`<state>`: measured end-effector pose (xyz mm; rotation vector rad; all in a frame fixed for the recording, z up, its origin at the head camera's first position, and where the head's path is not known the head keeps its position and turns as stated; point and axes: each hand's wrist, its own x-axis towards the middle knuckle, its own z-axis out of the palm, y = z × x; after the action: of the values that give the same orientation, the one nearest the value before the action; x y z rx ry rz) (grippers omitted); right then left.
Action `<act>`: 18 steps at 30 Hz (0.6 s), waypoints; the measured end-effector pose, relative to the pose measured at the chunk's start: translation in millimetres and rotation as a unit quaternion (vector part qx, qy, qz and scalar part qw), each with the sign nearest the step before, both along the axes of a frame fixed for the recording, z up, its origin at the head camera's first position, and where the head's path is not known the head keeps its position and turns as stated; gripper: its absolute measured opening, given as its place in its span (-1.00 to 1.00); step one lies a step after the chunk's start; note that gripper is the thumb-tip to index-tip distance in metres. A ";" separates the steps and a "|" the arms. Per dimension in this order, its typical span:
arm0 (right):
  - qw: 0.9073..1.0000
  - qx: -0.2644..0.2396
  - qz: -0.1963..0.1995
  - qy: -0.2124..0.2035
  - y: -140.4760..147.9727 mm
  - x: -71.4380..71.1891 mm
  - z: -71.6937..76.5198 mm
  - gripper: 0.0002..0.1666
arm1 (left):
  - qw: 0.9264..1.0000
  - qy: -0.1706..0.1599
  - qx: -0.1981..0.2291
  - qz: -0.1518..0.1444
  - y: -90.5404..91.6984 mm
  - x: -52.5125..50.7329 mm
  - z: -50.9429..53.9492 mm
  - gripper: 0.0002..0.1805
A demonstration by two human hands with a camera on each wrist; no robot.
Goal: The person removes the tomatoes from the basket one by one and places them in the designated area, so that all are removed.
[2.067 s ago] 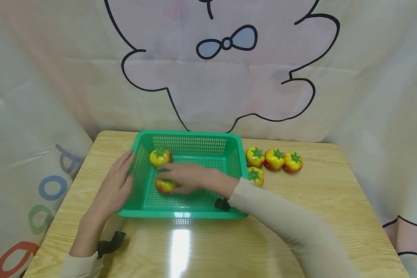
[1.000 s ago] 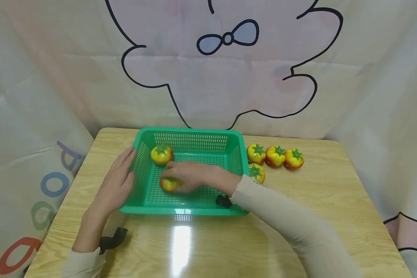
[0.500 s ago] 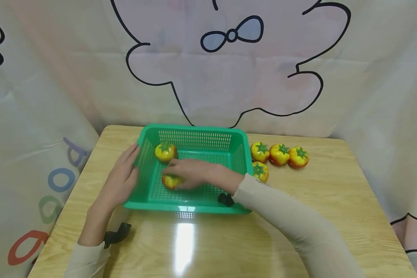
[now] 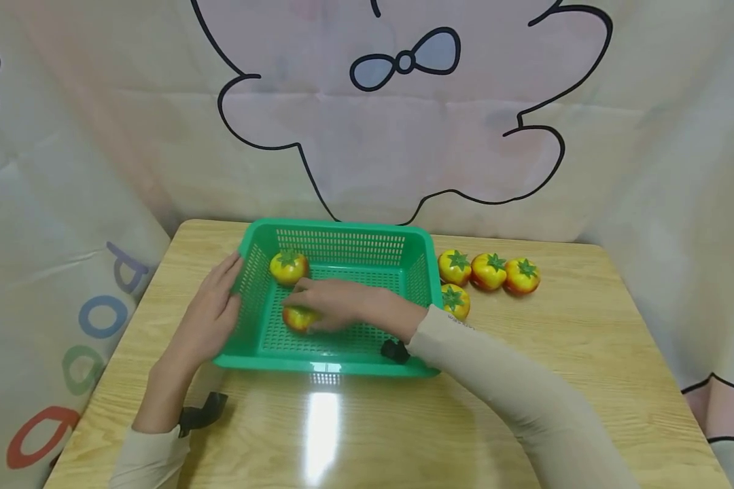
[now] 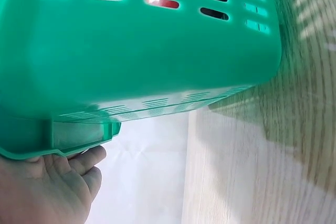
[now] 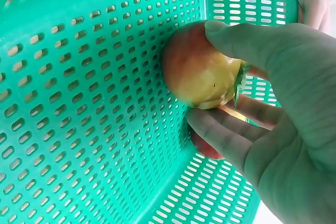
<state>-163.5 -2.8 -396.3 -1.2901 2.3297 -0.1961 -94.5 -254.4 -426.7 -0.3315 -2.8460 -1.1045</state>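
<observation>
Looks like a small screened-off corner indoors, arranged around one light wood-grain table (image 4: 526, 380); cannot be said surely if inside a home, a studio or an office. Closed at 12 o'clock by a pale printed cloth (image 4: 391, 163), with a cartoon outline and a blue bow (image 4: 406, 62); closed also at 9 and 3 o'clock by similar hanging cloth, softly creased. Near 8 o'clock, playful coloured letter shapes (image 4: 102, 316). Toward 6 o'clock, a bright light reflection (image 4: 321, 438) on the glossy tabletop.
</observation>
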 end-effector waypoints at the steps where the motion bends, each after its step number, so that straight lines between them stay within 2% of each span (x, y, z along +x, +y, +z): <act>1: 1.000 -0.002 0.001 0.002 -0.1 -0.4 -0.1 -0.25 | 1.000 0.000 0.000 -0.001 -0.5 -0.3 0.4 -0.34; 10: 1.000 -0.015 0.010 0.014 0.3 -0.2 4.6 -0.25 | 1.000 0.005 0.008 -0.008 -2.4 0.1 0.9 -0.35; 18: 0.999 -0.037 -0.004 0.020 15.0 1.1 22.8 -0.27 | 1.000 -0.001 0.004 -0.002 -2.1 -0.3 0.2 -0.34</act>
<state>-162.4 12.2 -373.5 -1.3328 2.3825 -0.2640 -94.8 -256.5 -426.6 -0.3355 -2.8436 -1.1179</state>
